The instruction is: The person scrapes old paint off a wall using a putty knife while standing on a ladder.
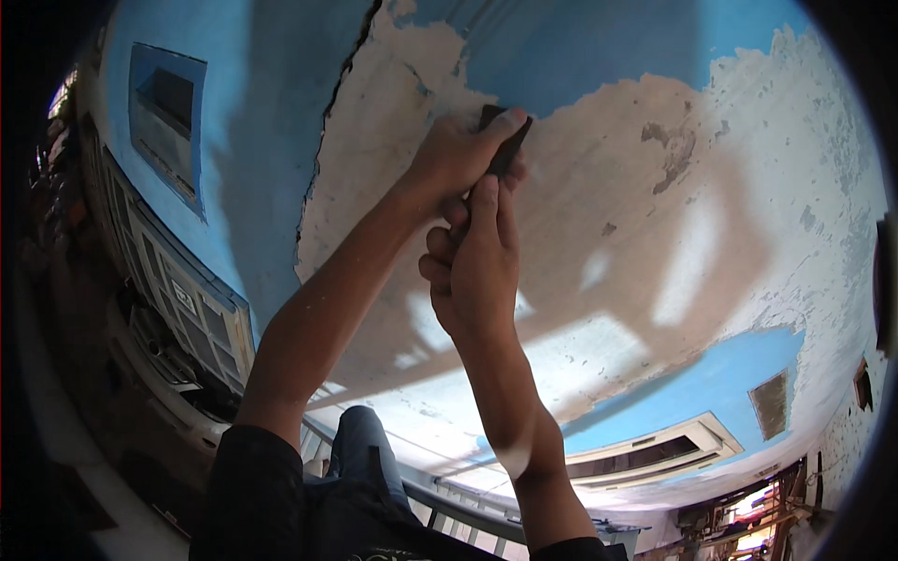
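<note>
At the ragged edge of blue paint on the wall, a dark flat tool sits tilted; the left hand clasps its upper part, thumb across its top, while the right hand pinches its lower end, other fingers curled.

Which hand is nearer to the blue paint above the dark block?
Left. The left hand grips the dark block higher up, just below the blue paint; the right hand is at the block's lower end, farther down.
</note>
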A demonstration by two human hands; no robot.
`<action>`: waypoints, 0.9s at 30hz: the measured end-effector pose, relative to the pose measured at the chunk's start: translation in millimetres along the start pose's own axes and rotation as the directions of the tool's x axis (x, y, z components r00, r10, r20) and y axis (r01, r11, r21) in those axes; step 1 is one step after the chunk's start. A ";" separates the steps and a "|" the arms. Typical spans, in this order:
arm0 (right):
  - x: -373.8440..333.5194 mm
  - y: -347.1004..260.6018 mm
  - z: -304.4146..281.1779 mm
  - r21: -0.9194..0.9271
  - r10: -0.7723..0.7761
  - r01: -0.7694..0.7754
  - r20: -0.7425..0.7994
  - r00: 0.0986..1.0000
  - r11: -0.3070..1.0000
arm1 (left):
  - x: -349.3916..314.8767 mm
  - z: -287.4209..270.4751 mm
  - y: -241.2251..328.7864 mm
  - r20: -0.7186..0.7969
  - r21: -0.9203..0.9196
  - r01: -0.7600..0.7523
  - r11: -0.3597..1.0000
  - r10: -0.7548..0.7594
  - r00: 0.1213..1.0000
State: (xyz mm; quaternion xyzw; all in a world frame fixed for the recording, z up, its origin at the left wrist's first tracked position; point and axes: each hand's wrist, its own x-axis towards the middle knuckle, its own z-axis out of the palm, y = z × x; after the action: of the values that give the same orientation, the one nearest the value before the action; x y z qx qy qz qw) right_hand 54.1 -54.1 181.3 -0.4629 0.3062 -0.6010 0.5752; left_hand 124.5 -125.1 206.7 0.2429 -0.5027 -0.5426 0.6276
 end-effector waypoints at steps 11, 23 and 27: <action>13.6 -3.6 12.7 0.003 -0.034 0.034 0.023 0.999 0.999 | 11.8 -6.7 23.8 -0.023 0.064 -0.016 0.998 0.017 1.000; -53.0 239.4 -110.0 -0.919 0.368 0.178 0.310 0.876 0.351 | -261.4 -298.3 -332.7 -0.334 0.933 0.359 0.020 -0.321 0.886; -79.6 242.3 -116.1 -0.922 0.069 0.260 0.290 0.955 0.287 | -406.3 -357.1 -345.9 -0.158 0.984 0.071 -0.166 -0.603 0.782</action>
State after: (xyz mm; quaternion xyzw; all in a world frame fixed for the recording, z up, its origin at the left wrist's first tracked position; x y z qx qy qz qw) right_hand 40.3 -32.1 -97.8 -0.8089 0.4916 -0.2639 0.1856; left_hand 331.2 63.5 -371.3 0.6337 -0.7486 -0.1931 -0.0267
